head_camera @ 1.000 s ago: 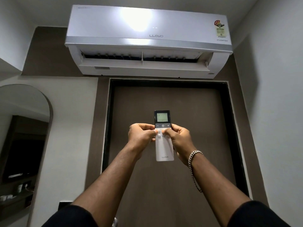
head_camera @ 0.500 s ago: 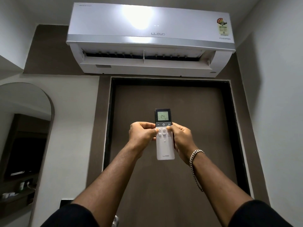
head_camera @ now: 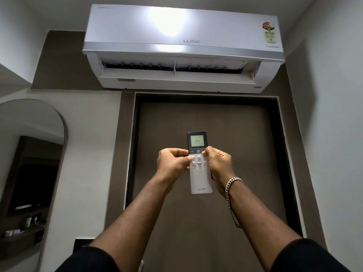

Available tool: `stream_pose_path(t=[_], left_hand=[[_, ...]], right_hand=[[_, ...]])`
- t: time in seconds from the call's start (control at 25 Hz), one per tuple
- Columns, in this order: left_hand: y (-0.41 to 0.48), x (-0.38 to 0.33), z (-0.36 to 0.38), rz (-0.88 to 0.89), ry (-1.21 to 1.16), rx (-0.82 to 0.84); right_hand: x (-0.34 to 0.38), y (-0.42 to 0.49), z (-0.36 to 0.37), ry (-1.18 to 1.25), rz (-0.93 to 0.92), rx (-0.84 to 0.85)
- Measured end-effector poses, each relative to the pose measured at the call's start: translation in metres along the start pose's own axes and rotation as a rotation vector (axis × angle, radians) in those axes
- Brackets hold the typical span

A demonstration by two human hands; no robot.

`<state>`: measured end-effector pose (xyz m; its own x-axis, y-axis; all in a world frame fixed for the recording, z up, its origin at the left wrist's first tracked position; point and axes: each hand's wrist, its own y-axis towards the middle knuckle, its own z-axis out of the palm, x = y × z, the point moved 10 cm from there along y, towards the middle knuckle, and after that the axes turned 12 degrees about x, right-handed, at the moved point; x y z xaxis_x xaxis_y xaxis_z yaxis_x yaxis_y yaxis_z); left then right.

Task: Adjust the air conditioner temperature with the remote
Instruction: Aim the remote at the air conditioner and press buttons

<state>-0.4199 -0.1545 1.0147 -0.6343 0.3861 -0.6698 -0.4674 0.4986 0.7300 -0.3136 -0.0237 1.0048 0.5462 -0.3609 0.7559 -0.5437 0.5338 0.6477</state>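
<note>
A white remote (head_camera: 200, 180) with a dark top and a lit screen reading 24 is held upright in front of me, pointing up at the white wall air conditioner (head_camera: 182, 46), whose louvre stands open. My left hand (head_camera: 172, 163) grips the remote's left side, thumb on the upper button cluster. My right hand (head_camera: 219, 164) grips the right side, its thumb on the plus key at the right of the dark strip. A silver chain bracelet (head_camera: 232, 183) hangs on my right wrist.
A dark brown door (head_camera: 212, 193) in a black frame fills the wall below the air conditioner. An arched mirror (head_camera: 29, 163) is on the left wall. A plain white wall (head_camera: 330, 134) closes in on the right.
The remote's screen went from dim to showing 24. My right thumb slid up from the button cluster to the plus key. The view shifted slightly downward.
</note>
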Motion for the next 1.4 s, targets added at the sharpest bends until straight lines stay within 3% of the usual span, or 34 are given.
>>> stream_pose_path(t=[0.56, 0.84, 1.4], left_hand=[[-0.008, -0.004, 0.015, 0.0, 0.036, 0.044], [-0.012, -0.008, 0.026, 0.024, 0.01, 0.071], [-0.018, 0.012, 0.016, -0.011, -0.054, -0.008]], right_hand=[[0.003, -0.012, -0.003, 0.009, -0.003, 0.102], [0.004, -0.014, -0.006, -0.006, -0.057, 0.069], [0.011, -0.014, 0.009, -0.213, -0.136, 0.062]])
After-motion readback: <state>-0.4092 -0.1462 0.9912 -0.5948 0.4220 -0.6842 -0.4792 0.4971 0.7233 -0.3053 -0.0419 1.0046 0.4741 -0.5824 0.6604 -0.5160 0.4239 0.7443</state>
